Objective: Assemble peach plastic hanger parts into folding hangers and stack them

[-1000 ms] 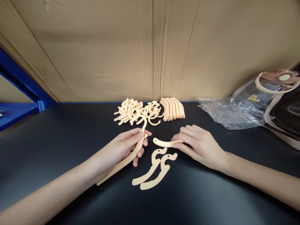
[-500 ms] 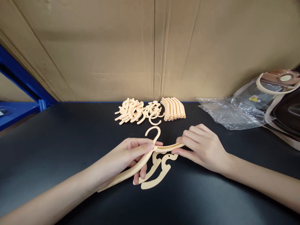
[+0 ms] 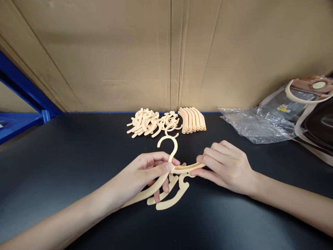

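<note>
A cream-coloured folding clothes hanger [image 3: 174,147] is held between both hands above the black tabletop, its hook pointing up. My left hand [image 3: 151,170] is closed around its centre joint, thumb pressed just below the hook, with one arm of the hanger running under the palm toward the lower left. At the end of the other arm, my right hand [image 3: 225,168] pinches with fingers and thumb; that arm shows a hollow groove. Directly beneath the hands lie two flat notched hanger pieces [image 3: 173,201], partly hidden by the left fingers and the hanger.
At the back are a heap of small curved pieces [image 3: 144,123], several hooks [image 3: 170,121] and a neat stack of hanger arms [image 3: 192,119]. A clear plastic bag [image 3: 249,126] and a cup with a handle [image 3: 293,100] stand right. Cardboard [image 3: 117,55] rises behind; a blue frame [image 3: 26,86] is left.
The hanger has turned slightly between my hands, so its hook shows broader and higher and its lower left arm has shifted rightward. Both hands keep their grip.
</note>
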